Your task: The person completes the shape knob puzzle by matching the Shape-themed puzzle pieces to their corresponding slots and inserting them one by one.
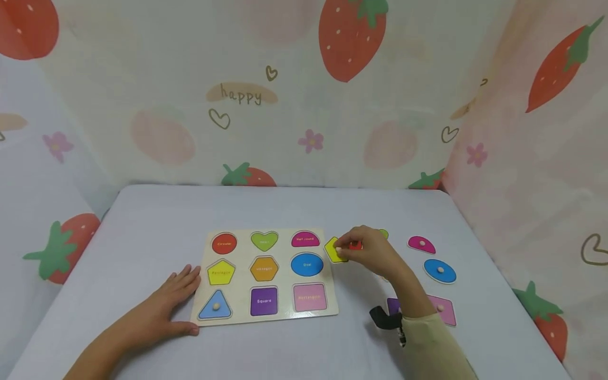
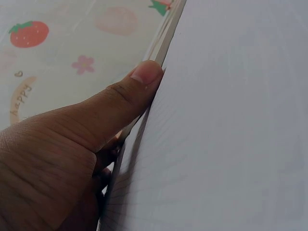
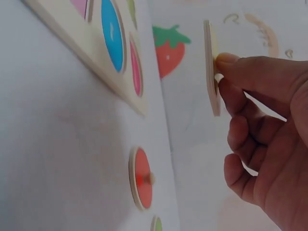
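Observation:
My right hand (image 1: 372, 253) pinches a yellow pentagon puzzle piece (image 1: 331, 254) by its small knob, raised above the table just off the board's right edge. Seen edge-on in the right wrist view, the same pentagon (image 3: 210, 67) is between thumb and fingertips. The pale wooden shape board (image 1: 241, 258) lies flat with labelled shape slots. A blue triangle piece (image 1: 209, 310) with a knob sits in its bottom-left slot. Stretched out on the table, my left hand (image 1: 173, 301) touches the board's left edge; its thumb (image 2: 120, 98) lies along that edge in the left wrist view.
Loose knobbed pieces lie right of the board: a magenta half round (image 1: 418, 243), a blue oval (image 1: 433, 272), a pink rectangle (image 1: 448, 312) and a partly covered purple square (image 1: 392, 304). A red circle (image 3: 143, 185) and a green piece (image 1: 383, 233) are partly behind my right hand.

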`<state>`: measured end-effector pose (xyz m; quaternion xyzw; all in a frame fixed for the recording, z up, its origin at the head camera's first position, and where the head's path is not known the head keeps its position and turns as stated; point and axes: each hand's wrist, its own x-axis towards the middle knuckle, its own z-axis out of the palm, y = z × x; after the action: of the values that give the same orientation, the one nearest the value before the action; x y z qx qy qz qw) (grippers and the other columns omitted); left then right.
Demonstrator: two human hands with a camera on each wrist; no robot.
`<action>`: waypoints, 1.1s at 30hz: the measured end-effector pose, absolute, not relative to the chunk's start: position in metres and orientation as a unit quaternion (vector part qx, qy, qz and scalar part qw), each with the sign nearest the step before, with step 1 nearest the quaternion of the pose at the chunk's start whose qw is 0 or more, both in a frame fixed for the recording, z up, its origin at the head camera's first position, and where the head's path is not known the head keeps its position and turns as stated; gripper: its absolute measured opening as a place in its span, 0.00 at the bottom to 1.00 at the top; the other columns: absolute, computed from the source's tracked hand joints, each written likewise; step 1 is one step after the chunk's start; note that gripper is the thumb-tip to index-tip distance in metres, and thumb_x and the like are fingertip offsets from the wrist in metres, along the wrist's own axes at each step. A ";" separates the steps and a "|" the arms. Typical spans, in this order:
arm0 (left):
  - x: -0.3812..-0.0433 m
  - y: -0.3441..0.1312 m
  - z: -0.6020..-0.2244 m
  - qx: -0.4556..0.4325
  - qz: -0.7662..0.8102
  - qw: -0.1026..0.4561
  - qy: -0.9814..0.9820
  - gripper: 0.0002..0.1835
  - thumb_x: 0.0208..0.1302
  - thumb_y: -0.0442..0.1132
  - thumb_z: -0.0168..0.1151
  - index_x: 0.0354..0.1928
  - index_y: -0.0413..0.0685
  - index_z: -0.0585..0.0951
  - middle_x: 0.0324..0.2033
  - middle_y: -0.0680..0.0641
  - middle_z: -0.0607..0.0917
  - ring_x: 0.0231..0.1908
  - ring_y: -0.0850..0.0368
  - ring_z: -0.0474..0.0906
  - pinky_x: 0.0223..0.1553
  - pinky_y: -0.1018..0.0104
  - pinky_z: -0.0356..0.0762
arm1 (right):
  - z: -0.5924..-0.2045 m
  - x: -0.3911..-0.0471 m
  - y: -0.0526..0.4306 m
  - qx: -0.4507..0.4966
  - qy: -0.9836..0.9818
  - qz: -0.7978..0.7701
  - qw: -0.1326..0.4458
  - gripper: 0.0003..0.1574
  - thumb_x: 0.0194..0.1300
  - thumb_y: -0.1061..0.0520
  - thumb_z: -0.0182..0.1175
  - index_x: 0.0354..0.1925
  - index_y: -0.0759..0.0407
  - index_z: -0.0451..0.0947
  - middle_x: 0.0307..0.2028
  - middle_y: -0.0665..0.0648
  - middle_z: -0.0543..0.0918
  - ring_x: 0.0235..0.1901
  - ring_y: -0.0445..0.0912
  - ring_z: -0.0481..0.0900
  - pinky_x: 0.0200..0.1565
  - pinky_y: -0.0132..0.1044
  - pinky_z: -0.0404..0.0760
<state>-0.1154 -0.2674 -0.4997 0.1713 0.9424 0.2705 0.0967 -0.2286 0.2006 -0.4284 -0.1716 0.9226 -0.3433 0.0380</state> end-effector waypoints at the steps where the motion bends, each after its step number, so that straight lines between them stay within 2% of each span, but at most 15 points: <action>1: -0.116 -0.268 -0.500 0.172 0.271 0.095 0.942 0.64 0.44 0.74 0.72 0.78 0.45 0.62 0.81 0.47 0.57 0.80 0.40 0.44 0.66 0.89 0.20 | -0.428 -0.228 0.195 -0.173 0.921 -0.346 0.034 0.10 0.62 0.54 0.74 0.43 0.48 0.91 0.41 0.49 0.86 0.46 0.49 0.78 0.42 0.37 0.87; 11: -0.117 -0.268 -0.500 0.170 0.278 0.098 0.941 0.64 0.44 0.74 0.73 0.79 0.46 0.62 0.81 0.46 0.56 0.81 0.40 0.43 0.65 0.90 0.20 | -0.420 -0.225 0.148 -0.181 0.918 -0.350 0.033 0.07 0.64 0.53 0.72 0.41 0.48 0.90 0.33 0.45 0.83 0.43 0.48 0.76 0.38 0.36 0.81; 17: -0.118 -0.268 -0.500 0.168 0.281 0.101 0.939 0.64 0.43 0.73 0.73 0.78 0.45 0.62 0.81 0.46 0.56 0.81 0.40 0.43 0.64 0.90 0.20 | -0.416 -0.226 0.123 -0.195 0.915 -0.351 0.043 0.06 0.64 0.53 0.73 0.41 0.47 0.91 0.32 0.43 0.84 0.43 0.46 0.76 0.40 0.37 0.81; 24: -0.117 -0.270 -0.502 0.173 0.276 0.094 0.941 0.65 0.43 0.75 0.72 0.78 0.45 0.62 0.81 0.47 0.56 0.81 0.40 0.43 0.66 0.88 0.20 | -0.414 -0.227 0.092 -0.226 0.903 -0.361 0.053 0.08 0.65 0.53 0.71 0.43 0.51 0.90 0.37 0.46 0.86 0.45 0.46 0.78 0.45 0.36 0.83; 30: -0.117 -0.271 -0.503 0.178 0.277 0.093 0.940 0.65 0.43 0.74 0.72 0.78 0.45 0.62 0.81 0.47 0.56 0.81 0.41 0.42 0.65 0.90 0.20 | -0.414 -0.225 0.064 -0.243 0.900 -0.357 0.065 0.07 0.65 0.54 0.72 0.41 0.53 0.91 0.32 0.46 0.84 0.40 0.47 0.77 0.43 0.35 0.79; 33: -0.117 -0.270 -0.503 0.175 0.278 0.097 0.940 0.65 0.44 0.74 0.73 0.79 0.45 0.62 0.81 0.47 0.55 0.81 0.41 0.42 0.68 0.87 0.20 | -0.416 -0.223 0.050 -0.235 0.902 -0.355 0.073 0.06 0.65 0.54 0.72 0.40 0.51 0.91 0.30 0.44 0.84 0.39 0.45 0.76 0.41 0.34 0.79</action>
<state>-0.1169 -0.2702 -0.5033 0.1746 0.9397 0.2777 0.0966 -0.2234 0.0503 -0.4156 -0.2352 0.9018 -0.3549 0.0734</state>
